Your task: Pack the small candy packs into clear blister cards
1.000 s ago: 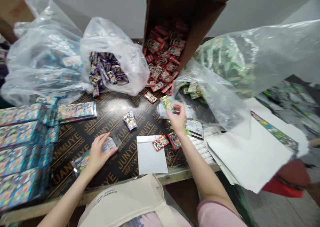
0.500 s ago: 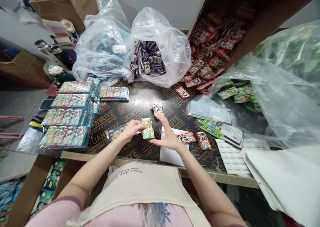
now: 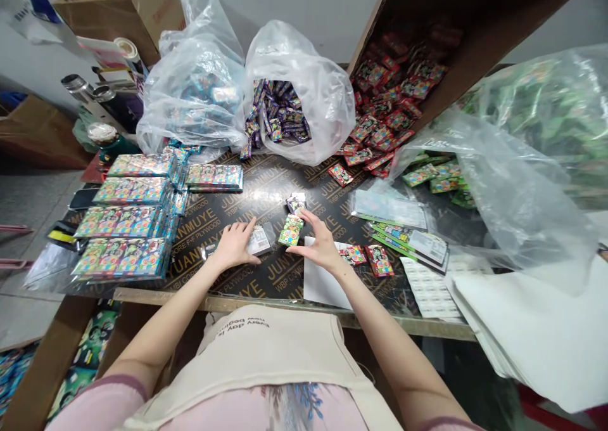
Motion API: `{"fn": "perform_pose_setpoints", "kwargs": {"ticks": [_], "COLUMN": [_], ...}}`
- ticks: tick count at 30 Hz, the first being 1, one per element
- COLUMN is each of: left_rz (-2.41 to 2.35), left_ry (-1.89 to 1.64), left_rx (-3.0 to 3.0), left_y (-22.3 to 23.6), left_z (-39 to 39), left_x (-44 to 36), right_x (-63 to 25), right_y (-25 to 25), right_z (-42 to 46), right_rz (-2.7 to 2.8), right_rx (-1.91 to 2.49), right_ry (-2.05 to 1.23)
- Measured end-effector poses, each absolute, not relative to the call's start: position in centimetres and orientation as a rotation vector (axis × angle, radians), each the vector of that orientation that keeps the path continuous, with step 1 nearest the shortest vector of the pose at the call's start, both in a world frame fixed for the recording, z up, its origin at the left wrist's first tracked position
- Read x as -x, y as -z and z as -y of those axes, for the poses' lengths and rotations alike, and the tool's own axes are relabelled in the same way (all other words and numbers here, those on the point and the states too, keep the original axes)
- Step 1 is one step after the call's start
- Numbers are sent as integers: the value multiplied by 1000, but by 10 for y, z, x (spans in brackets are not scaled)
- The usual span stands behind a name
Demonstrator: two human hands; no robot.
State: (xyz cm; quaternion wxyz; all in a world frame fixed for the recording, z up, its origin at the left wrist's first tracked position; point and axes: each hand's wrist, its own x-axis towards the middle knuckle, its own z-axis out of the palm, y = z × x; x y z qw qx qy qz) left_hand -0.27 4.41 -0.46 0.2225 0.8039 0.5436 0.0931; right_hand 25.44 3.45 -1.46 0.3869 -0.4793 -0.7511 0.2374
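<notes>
Green packet (image 3: 291, 230) sits on or just above the dark counter (image 3: 206, 217), immediately left of the right hand (image 3: 317, 246) and nearer to it than to the left, long axis pointing away from the body with a slight rightward lean, far end up against or just beside a purple packet (image 3: 296, 201). Right fingers are parted around its near and far ends; from where I stand, can't tell if they grip it. Left hand (image 3: 235, 246) lies palm down, fingers spread, on a clear sleeve (image 3: 261, 239), nothing visibly pinched.
</notes>
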Motion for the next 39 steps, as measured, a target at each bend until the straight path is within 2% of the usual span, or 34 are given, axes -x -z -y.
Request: {"fn": "perform_pose_setpoints", "kwargs": {"ticks": [3,7,14,17,20,22,25,29,34,39], "left_rz": [-1446,-1365,-1146,-1234,-1255,-1186,-1089,-1040,-1031,-1028], "left_ry": [-150,-353,-546,-809,-1093,-1190,-1185,-1214,-1177,-1102], "left_rx": [-2359,-2329,-2131,-1709,-1126,-913,-806,-518,-285,-374], "left_y": [17,20,8,5,1,-4,-9,-10,-12,-20], "left_z": [-35,-29,-23,-29,-39,-41,-33,-12,-7,-23], "left_x": [8,10,4,-4,-12,-19,-33,-52,-59,-51], "right_x": [-253,-245,-242,-239,-227,-214,-193,-175,-177,-190], "right_y": [20,13,-12,-17,-19,-19,-22,-26,-30,-29], "right_z": [-34,-29,-31,-37,-42,-43,-42,-37,-25,-23], "right_rz": [2095,2208,2263,2033,1526,1196,876,610,546,455], "right_rx": [1223,1193,841,933,1186,1236,1200,1207,1159,1053], "right_ry": [-498,-498,-955,-986,-947,-1061,-1292,-1368,-1469,-1660]}}
